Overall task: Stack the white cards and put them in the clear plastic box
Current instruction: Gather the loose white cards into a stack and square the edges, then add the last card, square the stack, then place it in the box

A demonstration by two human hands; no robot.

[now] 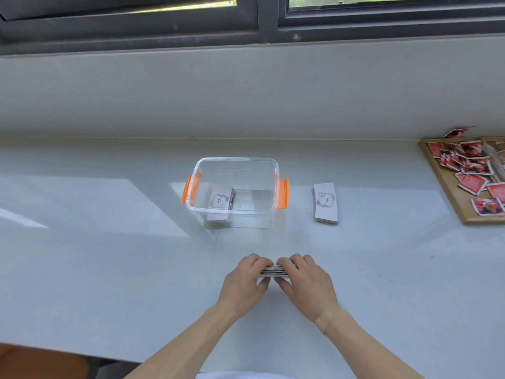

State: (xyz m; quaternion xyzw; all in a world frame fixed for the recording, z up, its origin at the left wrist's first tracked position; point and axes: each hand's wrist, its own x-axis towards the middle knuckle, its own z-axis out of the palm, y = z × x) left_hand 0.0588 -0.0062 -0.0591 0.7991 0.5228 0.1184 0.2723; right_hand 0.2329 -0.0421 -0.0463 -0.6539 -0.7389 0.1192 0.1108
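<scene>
The left hand (247, 280) and right hand (303, 280) squeeze 1 pack of cards (274, 271) tight between them on the table (109, 269).

Card stack (274, 271) between left hand (246, 280) and right hand (304, 281), near clear box (236, 184).

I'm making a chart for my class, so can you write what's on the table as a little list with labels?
surface: pale countertop below a window
box: clear plastic box with orange handles, lid off
in the box: one stack of white cards, at its left side
beside the box: another card stack, lying on the counter to its right
left hand: gripping the held stack
right hand: gripping the same stack from the other side
far right: wooden tray holding red packets
</scene>
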